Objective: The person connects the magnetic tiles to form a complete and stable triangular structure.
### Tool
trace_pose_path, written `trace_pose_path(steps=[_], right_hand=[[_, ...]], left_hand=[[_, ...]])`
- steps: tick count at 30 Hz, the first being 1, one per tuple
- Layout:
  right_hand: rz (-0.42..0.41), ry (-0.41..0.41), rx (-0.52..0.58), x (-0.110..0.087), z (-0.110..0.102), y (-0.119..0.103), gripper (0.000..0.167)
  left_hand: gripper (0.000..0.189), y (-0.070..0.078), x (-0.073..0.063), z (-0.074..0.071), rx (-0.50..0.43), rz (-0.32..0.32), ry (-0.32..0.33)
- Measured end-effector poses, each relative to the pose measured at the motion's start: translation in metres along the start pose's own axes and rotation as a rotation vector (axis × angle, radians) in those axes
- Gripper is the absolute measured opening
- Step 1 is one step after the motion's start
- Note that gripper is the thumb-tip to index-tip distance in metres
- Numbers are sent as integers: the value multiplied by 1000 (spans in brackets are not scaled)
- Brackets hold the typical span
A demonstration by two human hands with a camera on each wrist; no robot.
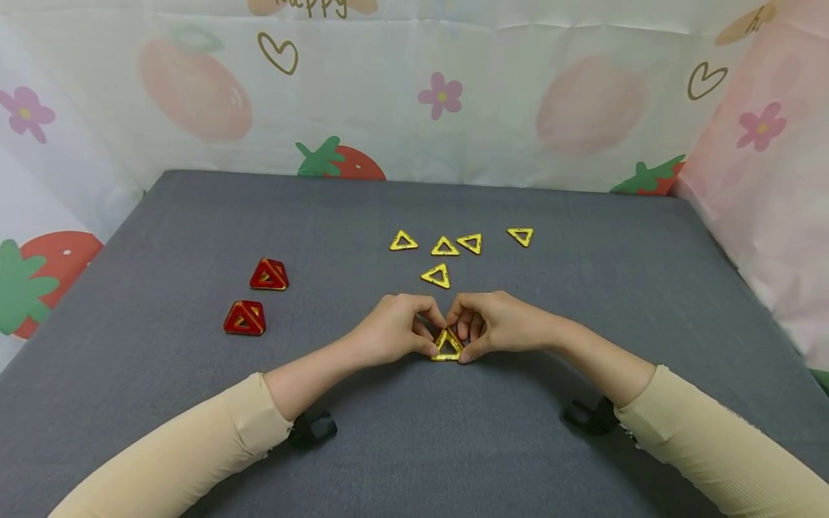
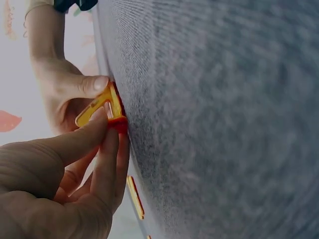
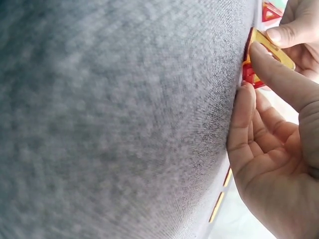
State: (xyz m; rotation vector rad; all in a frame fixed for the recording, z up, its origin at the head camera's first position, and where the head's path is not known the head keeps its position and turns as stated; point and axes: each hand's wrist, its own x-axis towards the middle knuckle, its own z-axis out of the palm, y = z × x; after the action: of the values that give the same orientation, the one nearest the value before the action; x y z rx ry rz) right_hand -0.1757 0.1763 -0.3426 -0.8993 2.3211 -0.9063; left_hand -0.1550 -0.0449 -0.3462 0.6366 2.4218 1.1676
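Note:
Near the middle of the table, my left hand (image 1: 395,327) and right hand (image 1: 501,324) meet around triangular magnetic tiles (image 1: 447,347) standing at the tabletop. A yellow frame faces me, and red pieces show behind it. In the left wrist view, the left thumb lies on the yellow tile (image 2: 115,104), with the fingers curled behind the red side. The right hand pinches the other side; its thumb presses the yellow face (image 3: 271,47) in the right wrist view. Fingers partly hide the tiles at the back.
Beyond the hands lie several loose yellow triangle tiles (image 1: 444,247), one of them (image 1: 437,275) close in front of the fingers. Two red pyramids (image 1: 268,275) made of such tiles stand on the left. A patterned curtain (image 1: 492,93) borders the grey table (image 1: 194,216) at the back.

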Motion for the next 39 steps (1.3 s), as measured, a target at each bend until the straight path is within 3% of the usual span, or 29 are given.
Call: trace_pose_path(steps=[12,25,39], right_hand=[[22,10,-8,1,0,-1,43],[12,1,-8,1,0,-2,46],[13,-26,-9,-1,-3,-2,50]], left_hand=[[28,4,0,6,103,50,38],[39,2,-1,5,133,44,23],[47,0,-2,1,93,12,-18]])
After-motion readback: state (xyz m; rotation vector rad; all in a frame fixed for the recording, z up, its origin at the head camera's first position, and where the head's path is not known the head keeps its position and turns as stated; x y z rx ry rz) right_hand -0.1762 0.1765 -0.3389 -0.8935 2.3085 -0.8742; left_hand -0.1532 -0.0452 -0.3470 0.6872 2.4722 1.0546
